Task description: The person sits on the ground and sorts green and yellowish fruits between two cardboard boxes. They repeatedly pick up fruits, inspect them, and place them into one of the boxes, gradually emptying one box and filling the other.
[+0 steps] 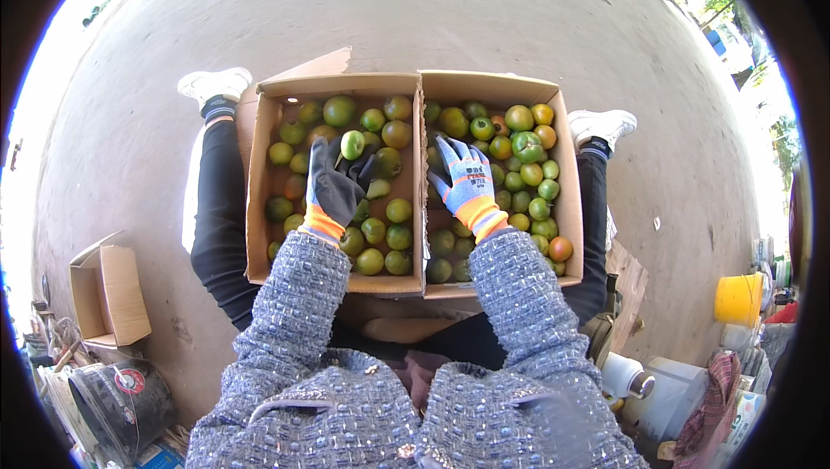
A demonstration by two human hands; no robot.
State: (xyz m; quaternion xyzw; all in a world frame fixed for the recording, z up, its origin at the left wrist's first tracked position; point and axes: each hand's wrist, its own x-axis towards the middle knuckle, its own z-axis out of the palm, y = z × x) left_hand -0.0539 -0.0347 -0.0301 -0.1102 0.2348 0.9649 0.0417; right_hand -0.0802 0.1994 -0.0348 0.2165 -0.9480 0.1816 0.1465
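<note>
Two cardboard boxes stand side by side between my legs, the left box [335, 82] and the right box [493, 82], both holding green and orange-tinged tomatoes. My left hand [337, 184], in a glove with a dark palm, is turned up over the left box. A pale green tomato [352, 145] is held at its fingers. Back upward, my right hand [465, 175] in a blue and orange glove reaches into the right box beside the dividing wall. Its fingers point forward with the thumb apart; the fingertips rest near tomatoes there. A large ribbed green tomato [527, 147] lies to its right.
A small cardboard carton [111, 292] sits on the floor at left, above a black bucket [121, 404]. On the right are a yellow bucket [737, 299], a white translucent container [670, 395] and a checked cloth [711, 404]. My legs flank the boxes.
</note>
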